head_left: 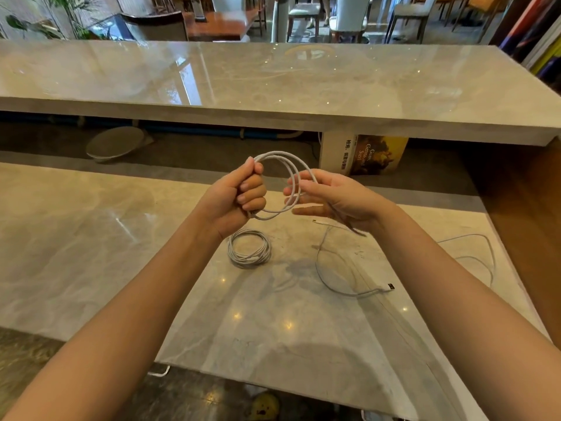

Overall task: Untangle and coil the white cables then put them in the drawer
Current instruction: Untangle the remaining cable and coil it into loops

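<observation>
My left hand (pixel 239 192) grips a white cable wound into several loops (pixel 283 161), held up above the marble table (pixel 91 244). The loops pass over the fingers of my right hand (pixel 331 196), whose fingers are nearly straight under the strands. A finished white coil (pixel 249 249) lies on the table just below my left wrist. A loose white cable (pixel 337 284) trails across the table to the right, ending in a dark plug (pixel 390 286). No drawer is in view.
A higher marble counter (pixel 273 86) runs across behind the table. A book (pixel 364 154) stands under it. A wooden panel (pixel 522 208) borders the table on the right. Chairs and tables (pixel 349 16) fill the far room.
</observation>
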A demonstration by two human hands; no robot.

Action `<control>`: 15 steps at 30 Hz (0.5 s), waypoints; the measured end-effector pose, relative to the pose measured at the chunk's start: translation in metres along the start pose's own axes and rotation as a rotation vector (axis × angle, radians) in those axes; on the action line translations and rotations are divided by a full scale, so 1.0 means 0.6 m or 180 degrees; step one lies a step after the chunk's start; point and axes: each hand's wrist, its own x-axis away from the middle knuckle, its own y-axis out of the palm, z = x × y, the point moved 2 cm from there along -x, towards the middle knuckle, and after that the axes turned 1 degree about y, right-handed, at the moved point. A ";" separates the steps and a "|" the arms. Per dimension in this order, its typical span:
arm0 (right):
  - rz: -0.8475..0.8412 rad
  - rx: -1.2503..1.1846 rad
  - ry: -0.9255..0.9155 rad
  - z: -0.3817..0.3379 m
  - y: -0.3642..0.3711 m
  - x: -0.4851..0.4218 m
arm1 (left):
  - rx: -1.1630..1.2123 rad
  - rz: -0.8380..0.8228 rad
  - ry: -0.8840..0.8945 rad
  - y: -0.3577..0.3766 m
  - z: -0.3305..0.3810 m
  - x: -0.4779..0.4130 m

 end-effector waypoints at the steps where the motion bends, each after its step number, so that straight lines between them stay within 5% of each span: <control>1: -0.0006 -0.0327 0.0009 0.002 0.007 -0.004 | -0.0002 -0.0031 0.0023 0.003 -0.003 -0.001; 4: -0.0104 -0.0906 -0.0074 0.006 0.027 -0.009 | -0.0074 -0.0027 0.0049 0.008 -0.007 -0.002; 11: 0.0293 -0.0560 -0.0307 0.008 0.032 -0.020 | -0.0547 0.0346 0.0268 0.017 -0.015 0.001; 15: 0.0332 -0.1551 -0.0457 0.008 0.038 -0.023 | -0.0292 0.0309 0.0302 0.026 -0.017 0.006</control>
